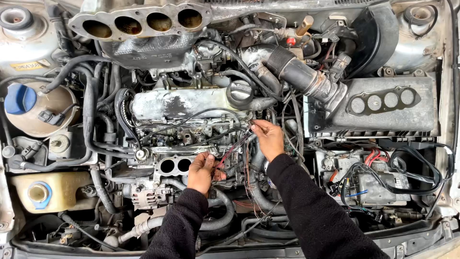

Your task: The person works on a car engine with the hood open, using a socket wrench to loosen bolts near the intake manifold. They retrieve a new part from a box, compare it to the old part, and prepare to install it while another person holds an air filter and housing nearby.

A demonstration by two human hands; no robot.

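Observation:
I look down into an open car engine bay. My left hand (200,171) grips a bundle of thin red and dark wires (231,152) just right of two round ports (175,165) in the engine block. My right hand (268,138) pinches the upper end of the same wire bundle near the front edge of the silver valve cover (177,103). Both arms wear black sleeves. The wires run slack between the two hands.
A loose intake manifold (139,21) with several round openings lies at the back. A black air hose (297,72) leads to the grey airbox (383,105). The battery (378,184) sits at right; a coolant tank with blue cap (21,98) at left.

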